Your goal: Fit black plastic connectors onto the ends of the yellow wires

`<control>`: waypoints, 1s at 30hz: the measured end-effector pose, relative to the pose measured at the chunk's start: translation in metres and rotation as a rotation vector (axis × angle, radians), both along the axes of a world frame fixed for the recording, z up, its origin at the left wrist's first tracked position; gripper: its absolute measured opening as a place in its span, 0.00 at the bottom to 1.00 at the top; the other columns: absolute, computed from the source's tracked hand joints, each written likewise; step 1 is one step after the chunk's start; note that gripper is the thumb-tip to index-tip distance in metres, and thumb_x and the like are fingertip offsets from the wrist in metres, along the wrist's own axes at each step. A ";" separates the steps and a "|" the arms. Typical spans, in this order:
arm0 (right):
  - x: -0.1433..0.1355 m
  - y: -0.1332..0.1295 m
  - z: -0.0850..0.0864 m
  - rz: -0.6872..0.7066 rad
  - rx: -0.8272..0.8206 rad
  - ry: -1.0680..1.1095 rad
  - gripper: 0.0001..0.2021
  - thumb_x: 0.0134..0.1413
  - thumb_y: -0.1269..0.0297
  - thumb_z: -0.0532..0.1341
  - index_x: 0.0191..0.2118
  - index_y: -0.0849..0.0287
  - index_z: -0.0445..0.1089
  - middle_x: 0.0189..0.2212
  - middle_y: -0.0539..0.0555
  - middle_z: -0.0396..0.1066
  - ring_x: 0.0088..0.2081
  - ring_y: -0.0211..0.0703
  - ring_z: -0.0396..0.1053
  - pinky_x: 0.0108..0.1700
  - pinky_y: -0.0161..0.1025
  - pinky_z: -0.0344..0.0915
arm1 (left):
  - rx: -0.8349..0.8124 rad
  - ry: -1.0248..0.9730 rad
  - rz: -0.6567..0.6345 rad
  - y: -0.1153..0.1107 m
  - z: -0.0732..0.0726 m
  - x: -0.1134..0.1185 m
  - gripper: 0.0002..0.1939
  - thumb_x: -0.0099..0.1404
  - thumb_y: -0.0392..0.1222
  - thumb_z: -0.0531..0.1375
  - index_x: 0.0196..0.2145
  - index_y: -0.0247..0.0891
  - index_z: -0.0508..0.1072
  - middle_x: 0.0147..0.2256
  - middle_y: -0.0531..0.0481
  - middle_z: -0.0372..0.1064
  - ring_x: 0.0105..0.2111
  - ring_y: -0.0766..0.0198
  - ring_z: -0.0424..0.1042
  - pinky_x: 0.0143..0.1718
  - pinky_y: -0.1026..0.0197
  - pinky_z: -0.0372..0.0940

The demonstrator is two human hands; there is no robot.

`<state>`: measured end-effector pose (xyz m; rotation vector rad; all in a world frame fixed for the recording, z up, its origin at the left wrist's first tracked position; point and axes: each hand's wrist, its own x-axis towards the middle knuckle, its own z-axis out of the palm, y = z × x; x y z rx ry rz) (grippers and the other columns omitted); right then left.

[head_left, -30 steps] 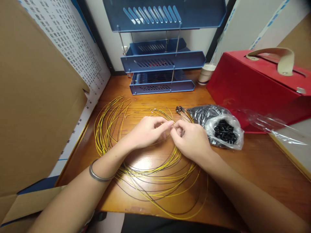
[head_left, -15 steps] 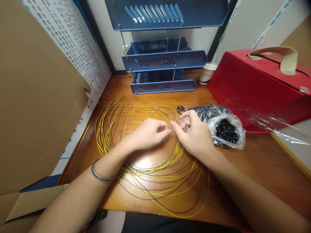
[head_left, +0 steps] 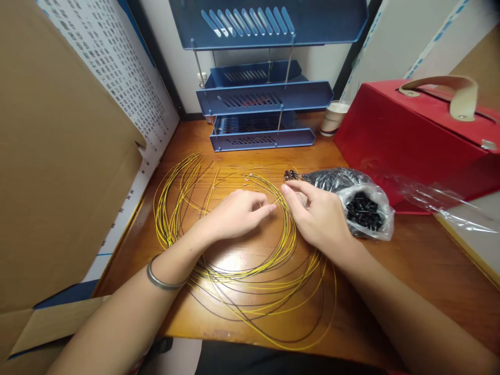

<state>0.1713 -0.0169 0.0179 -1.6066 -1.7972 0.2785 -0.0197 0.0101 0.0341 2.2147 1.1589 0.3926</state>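
Yellow and black wires (head_left: pixel 289 234) lie in wide loops on the wooden table, with several thin ends near the middle. My left hand (head_left: pixel 248 211) is closed, thumb and fingers pinching a thin yellow wire over the loops. To its right, my right hand (head_left: pixel 312 208) pinches the same wire between thumb and index finger. Small dark connectors (head_left: pixel 291 175) lie just beyond my right hand. Beside that hand, an open clear plastic bag (head_left: pixel 385 213) holds many small black pieces (head_left: pixel 364 211).
A blue tiered tray rack (head_left: pixel 265 96) stands at the back, a paper cup (head_left: pixel 334 119) beside it. At the right is a red case (head_left: pixel 410 140) with a beige handle. Cardboard (head_left: pixel 66 156) rises at the left.
My right hand has moved slightly right, away from my left hand, and a stretch of yellow wire now shows between them. The loose wire ends at the left have shifted a little.
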 end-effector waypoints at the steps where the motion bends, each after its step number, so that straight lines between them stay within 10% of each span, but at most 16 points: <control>1: 0.001 0.001 0.000 -0.032 -0.004 -0.009 0.20 0.66 0.51 0.56 0.49 0.59 0.79 0.45 0.59 0.81 0.44 0.57 0.78 0.45 0.46 0.66 | 0.015 0.014 0.007 0.000 0.000 0.000 0.22 0.72 0.52 0.53 0.25 0.37 0.69 0.23 0.53 0.68 0.24 0.66 0.63 0.28 0.63 0.54; 10: -0.003 -0.004 0.000 0.300 -0.063 0.022 0.16 0.68 0.58 0.54 0.46 0.54 0.80 0.40 0.52 0.82 0.38 0.45 0.77 0.39 0.39 0.63 | 0.091 -0.036 -0.015 0.000 -0.002 -0.001 0.18 0.73 0.47 0.52 0.31 0.38 0.75 0.28 0.52 0.74 0.27 0.65 0.68 0.30 0.64 0.57; 21: 0.003 0.001 0.005 0.045 -0.097 -0.049 0.24 0.68 0.48 0.51 0.40 0.56 0.81 0.30 0.55 0.80 0.30 0.47 0.74 0.34 0.41 0.57 | 0.179 0.590 0.127 0.007 0.012 -0.023 0.25 0.68 0.63 0.53 0.29 0.42 0.78 0.28 0.43 0.77 0.27 0.53 0.73 0.32 0.58 0.62; 30: 0.003 0.001 0.005 -0.067 -0.098 -0.109 0.26 0.66 0.45 0.52 0.32 0.54 0.82 0.24 0.54 0.78 0.26 0.46 0.72 0.31 0.41 0.54 | 0.080 1.003 0.543 0.033 0.027 -0.063 0.29 0.70 0.56 0.47 0.48 0.35 0.79 0.50 0.30 0.76 0.50 0.37 0.76 0.45 0.46 0.70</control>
